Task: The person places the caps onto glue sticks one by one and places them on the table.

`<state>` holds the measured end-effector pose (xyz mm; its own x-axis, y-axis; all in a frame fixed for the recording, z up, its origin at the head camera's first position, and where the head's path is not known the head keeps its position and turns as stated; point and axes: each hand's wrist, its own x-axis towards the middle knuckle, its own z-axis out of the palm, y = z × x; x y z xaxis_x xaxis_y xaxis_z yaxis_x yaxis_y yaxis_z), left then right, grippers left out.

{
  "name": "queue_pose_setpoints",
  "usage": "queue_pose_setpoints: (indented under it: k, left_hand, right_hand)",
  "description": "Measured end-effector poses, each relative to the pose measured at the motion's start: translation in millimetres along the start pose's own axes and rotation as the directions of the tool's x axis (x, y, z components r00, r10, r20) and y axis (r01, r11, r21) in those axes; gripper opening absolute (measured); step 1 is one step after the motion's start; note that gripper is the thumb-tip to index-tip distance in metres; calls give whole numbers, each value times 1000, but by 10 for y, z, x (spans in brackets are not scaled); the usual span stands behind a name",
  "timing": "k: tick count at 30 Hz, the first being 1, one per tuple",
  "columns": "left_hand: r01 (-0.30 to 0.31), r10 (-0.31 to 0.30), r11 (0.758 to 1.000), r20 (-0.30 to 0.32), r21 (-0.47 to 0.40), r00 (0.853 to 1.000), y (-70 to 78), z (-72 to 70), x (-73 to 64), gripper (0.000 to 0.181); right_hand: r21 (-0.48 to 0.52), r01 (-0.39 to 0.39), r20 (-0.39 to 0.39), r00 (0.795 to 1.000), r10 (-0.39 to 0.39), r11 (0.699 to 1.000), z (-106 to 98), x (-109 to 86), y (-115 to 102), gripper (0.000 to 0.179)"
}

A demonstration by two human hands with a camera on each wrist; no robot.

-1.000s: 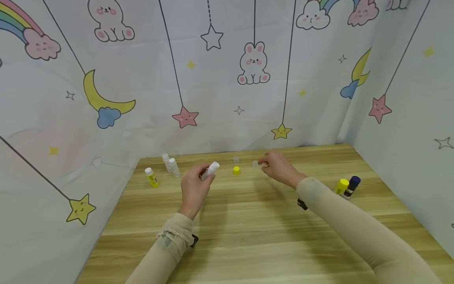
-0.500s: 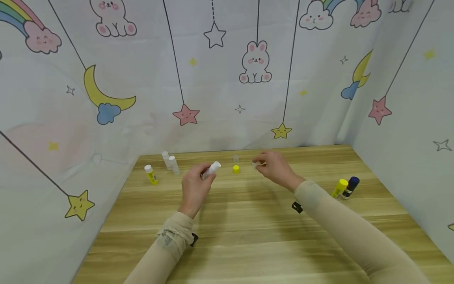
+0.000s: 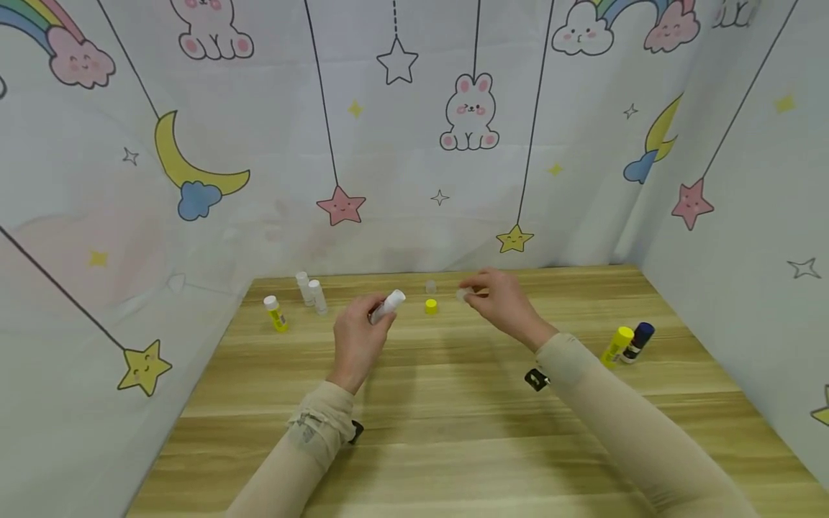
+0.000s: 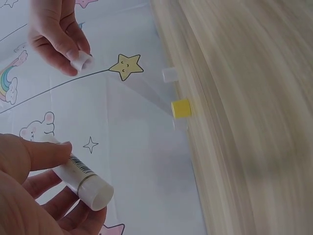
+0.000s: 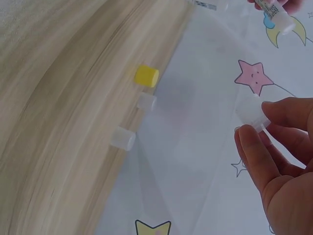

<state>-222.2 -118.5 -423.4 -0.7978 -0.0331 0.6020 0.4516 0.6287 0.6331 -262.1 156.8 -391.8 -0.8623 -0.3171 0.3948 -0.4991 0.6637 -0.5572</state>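
My left hand (image 3: 358, 334) grips a white glue stick (image 4: 78, 171) with a barcode label, tilted up to the right in the head view. Its whitish end points away from the palm. My right hand (image 3: 508, 306) pinches a small translucent cap (image 5: 252, 112) between thumb and fingertips, apart from the glue stick. Between and beyond the hands, a yellow cap (image 3: 431, 307) sits on the table. Close behind it stands a translucent cap (image 3: 430, 287), and the right wrist view shows another translucent cap (image 5: 123, 138) at the table's far edge.
At the far left stand two white glue sticks (image 3: 317, 297) and a yellow glue stick with a white top (image 3: 276, 315). To the right, near my right forearm, are a yellow glue stick (image 3: 617, 347) and a dark blue one (image 3: 639, 342). A patterned curtain (image 3: 388, 144) rises behind the wooden table (image 3: 440, 446).
My right hand has shifted slightly left, toward the left hand. The left hand keeps its grip on the glue stick almost in place. The head view has tilted a little.
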Motion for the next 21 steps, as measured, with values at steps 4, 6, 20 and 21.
queue_pose_setpoints:
  k: [4,6,20,21]
  left_hand:
    - [-2,2,1000,4,-6,1000,13,9,-5,25]
    - [-5,5,1000,2,-11,1000,20,14,-7,26]
    - [-33,33,999,1,-29,999,73,57,-11,27]
    - [-35,35,999,1,-28,999,77,57,-10,28]
  right_hand:
    - [26,11,-19,1000,-11,1000,18,-10,-38,18]
    - [34,18,-30,999,-17,999,32,-17,-54,18]
    - [85,26,-93,996,-18,996,51,-60,-216,20]
    - [92,33,-97,995,-24,995,52,-60,-234,21]
